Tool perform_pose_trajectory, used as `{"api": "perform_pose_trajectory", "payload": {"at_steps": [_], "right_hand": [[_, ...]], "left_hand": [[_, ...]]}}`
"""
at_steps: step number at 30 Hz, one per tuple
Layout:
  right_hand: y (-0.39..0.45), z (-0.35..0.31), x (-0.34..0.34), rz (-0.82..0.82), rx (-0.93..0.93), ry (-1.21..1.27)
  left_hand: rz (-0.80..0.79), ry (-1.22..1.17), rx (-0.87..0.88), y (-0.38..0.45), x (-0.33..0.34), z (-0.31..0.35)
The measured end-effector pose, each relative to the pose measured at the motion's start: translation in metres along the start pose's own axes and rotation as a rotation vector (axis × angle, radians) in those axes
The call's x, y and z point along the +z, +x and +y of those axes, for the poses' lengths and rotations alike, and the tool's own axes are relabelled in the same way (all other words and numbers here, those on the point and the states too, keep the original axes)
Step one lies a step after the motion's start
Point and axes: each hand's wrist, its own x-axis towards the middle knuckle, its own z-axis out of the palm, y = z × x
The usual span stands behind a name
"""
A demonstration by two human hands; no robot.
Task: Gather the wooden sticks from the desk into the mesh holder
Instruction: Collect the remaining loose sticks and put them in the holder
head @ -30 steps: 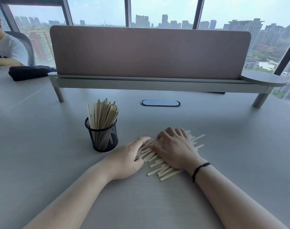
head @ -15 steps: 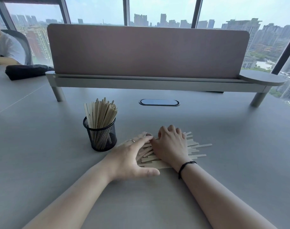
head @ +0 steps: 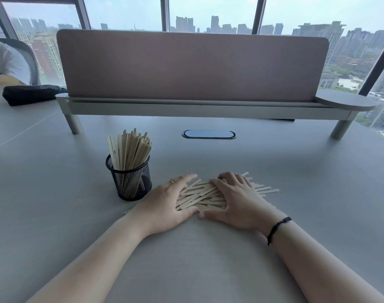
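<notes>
A pile of flat wooden sticks [head: 205, 194] lies on the grey desk [head: 296, 171], bunched between my two hands. My left hand [head: 164, 202] cups the pile's left end, with its fingers along the far side and its thumb along the near side. My right hand [head: 239, 200] presses on the pile's right part with curled fingers and its thumb at the near edge. Some stick ends [head: 267, 189] poke out to the right of it. The black mesh holder [head: 130, 180] stands upright just left of my left hand, packed with sticks [head: 129, 150].
A raised shelf with a pink divider panel [head: 193, 66] crosses the back of the desk. An oval cable port [head: 208, 134] sits in front of it. At far left lie a black bag [head: 31, 94] and another person's arm [head: 2, 78].
The spread sticks have been swept into a tighter bundle. My left hand moved in against the pile's left end, and my right hand's thumb came round to the near edge.
</notes>
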Motion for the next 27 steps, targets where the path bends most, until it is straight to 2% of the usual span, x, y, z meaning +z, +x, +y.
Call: {"api": "perform_pose_trajectory", "payload": {"at_steps": [3, 6, 10, 15, 27], "right_hand": [[0.006, -0.004, 0.004, 0.089, -0.036, 0.009], [0.009, -0.002, 0.006, 0.11, -0.051, 0.014], [0.011, -0.002, 0.007, 0.126, -0.046, -0.001], [0.012, -0.001, 0.008, 0.147, -0.036, -0.012], [0.014, -0.001, 0.008, 0.151, -0.027, -0.015]], "left_hand": [[0.016, 0.065, 0.005, -0.002, 0.002, -0.001], [0.03, 0.151, -0.011, -0.002, 0.004, -0.003], [0.019, 0.339, -0.109, -0.001, 0.004, -0.003], [0.103, 0.446, -0.21, -0.002, 0.008, 0.001], [0.132, 0.325, -0.261, -0.004, 0.011, -0.001]]}}
